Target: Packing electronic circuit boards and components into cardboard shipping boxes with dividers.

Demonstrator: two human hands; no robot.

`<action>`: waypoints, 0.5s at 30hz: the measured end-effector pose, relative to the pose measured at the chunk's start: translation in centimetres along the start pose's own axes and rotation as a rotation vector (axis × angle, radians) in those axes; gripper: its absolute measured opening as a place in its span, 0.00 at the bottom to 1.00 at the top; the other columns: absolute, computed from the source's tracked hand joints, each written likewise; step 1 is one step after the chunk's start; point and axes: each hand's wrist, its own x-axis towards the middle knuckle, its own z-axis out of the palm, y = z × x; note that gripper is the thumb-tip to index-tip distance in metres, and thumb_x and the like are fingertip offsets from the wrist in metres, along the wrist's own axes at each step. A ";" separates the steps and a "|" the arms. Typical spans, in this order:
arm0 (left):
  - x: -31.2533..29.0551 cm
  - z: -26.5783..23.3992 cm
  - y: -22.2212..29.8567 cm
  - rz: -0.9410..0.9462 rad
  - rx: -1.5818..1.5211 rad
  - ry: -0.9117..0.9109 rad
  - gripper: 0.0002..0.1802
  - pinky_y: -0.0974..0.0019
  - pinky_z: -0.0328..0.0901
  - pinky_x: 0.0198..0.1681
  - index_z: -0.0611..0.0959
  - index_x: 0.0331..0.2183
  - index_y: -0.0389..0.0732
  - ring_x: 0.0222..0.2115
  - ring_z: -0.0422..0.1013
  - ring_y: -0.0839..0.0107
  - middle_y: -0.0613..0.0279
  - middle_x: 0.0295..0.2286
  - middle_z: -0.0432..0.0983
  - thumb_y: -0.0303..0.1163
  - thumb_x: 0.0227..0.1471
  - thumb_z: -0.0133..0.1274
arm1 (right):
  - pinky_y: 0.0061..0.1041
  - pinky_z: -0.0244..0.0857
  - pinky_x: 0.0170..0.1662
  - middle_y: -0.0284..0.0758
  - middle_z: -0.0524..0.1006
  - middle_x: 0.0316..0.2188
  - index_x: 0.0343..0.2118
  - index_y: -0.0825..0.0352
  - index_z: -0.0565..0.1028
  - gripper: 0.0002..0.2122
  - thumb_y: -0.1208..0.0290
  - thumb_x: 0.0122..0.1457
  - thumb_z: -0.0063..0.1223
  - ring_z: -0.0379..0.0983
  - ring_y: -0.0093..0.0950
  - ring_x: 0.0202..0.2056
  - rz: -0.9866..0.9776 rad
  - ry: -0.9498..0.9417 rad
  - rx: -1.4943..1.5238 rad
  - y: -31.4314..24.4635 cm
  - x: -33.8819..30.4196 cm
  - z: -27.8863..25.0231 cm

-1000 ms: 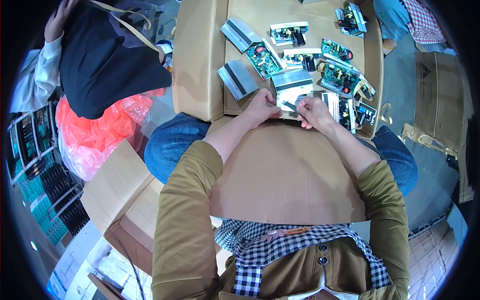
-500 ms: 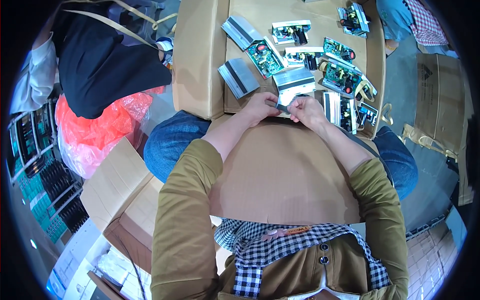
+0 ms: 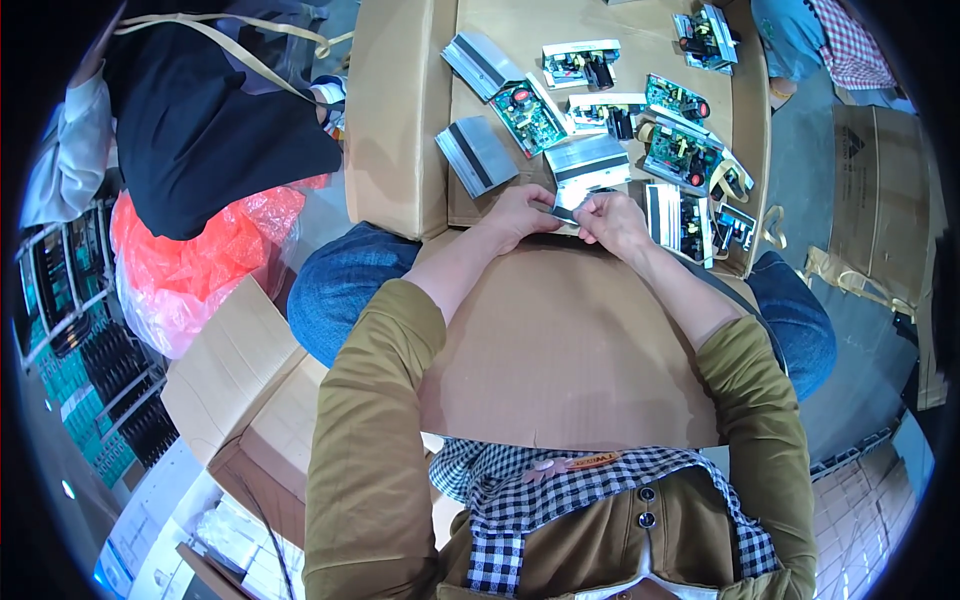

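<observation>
At the near side of the big brown cardboard box (image 3: 397,130), the right hand (image 3: 615,221) pinches a small, thin, dark grey strip (image 3: 564,214). The left hand (image 3: 522,213) bends its fingers beside the strip; I cannot tell if they grip it. The strip is just nearer than a shiny silver metal block with a dark stripe (image 3: 588,152). This bit looks partly done: the strip is not let go yet. Farther off, green circuit boards with silver metal sides (image 3: 530,117) lie untouched.

silver metal unit (image 3: 590,155) | dark-striped top | lies in cardboard box (image 3: 395,120) | small grey strip (image 3: 565,214) at near edge
</observation>
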 end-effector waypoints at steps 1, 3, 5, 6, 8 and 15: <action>0.0 0.0 0.1 -0.008 -0.016 -0.003 0.18 0.72 0.69 0.35 0.72 0.36 0.34 0.31 0.74 0.68 0.55 0.30 0.73 0.15 0.39 0.55 | 0.18 0.67 0.27 0.31 0.76 0.16 0.24 0.66 0.77 0.06 0.70 0.50 0.52 0.73 0.18 0.19 0.000 0.001 -0.011 0.0 0.0 0.0; 0.0 0.0 0.0 -0.010 -0.044 -0.003 0.17 0.72 0.70 0.35 0.72 0.36 0.34 0.31 0.73 0.67 0.55 0.30 0.72 0.15 0.39 0.55 | 0.18 0.67 0.27 0.31 0.77 0.16 0.24 0.66 0.77 0.06 0.70 0.50 0.52 0.73 0.18 0.19 -0.001 0.002 -0.020 0.0 0.0 0.0; 0.1 0.0 -0.1 -0.014 -0.101 -0.003 0.15 0.71 0.70 0.35 0.72 0.35 0.34 0.31 0.73 0.66 0.56 0.30 0.72 0.16 0.41 0.54 | 0.18 0.67 0.27 0.31 0.77 0.17 0.24 0.66 0.77 0.06 0.70 0.50 0.52 0.74 0.19 0.19 0.003 0.002 -0.034 -0.2 0.0 0.0; 0.1 0.0 -0.1 -0.014 -0.101 -0.003 0.15 0.71 0.70 0.35 0.72 0.35 0.34 0.31 0.73 0.66 0.56 0.30 0.72 0.16 0.41 0.54 | 0.18 0.67 0.27 0.31 0.77 0.17 0.24 0.66 0.77 0.06 0.70 0.50 0.52 0.74 0.19 0.19 0.004 0.002 -0.040 -0.3 0.0 0.0; 0.1 0.0 -0.1 -0.022 -0.131 0.003 0.13 0.70 0.70 0.36 0.72 0.34 0.34 0.31 0.73 0.66 0.57 0.30 0.71 0.17 0.42 0.54 | 0.18 0.67 0.27 0.31 0.77 0.16 0.24 0.67 0.77 0.06 0.70 0.50 0.52 0.74 0.19 0.19 0.007 0.002 -0.040 -0.5 -0.1 0.1; -0.1 -0.4 -0.2 -0.026 -0.136 0.018 0.09 0.69 0.70 0.38 0.72 0.32 0.34 0.31 0.73 0.66 0.59 0.30 0.70 0.18 0.45 0.52 | 0.18 0.67 0.23 0.31 0.75 0.15 0.20 0.68 0.75 0.07 0.71 0.50 0.54 0.72 0.19 0.17 0.016 -0.041 0.056 -0.2 -1.0 -0.9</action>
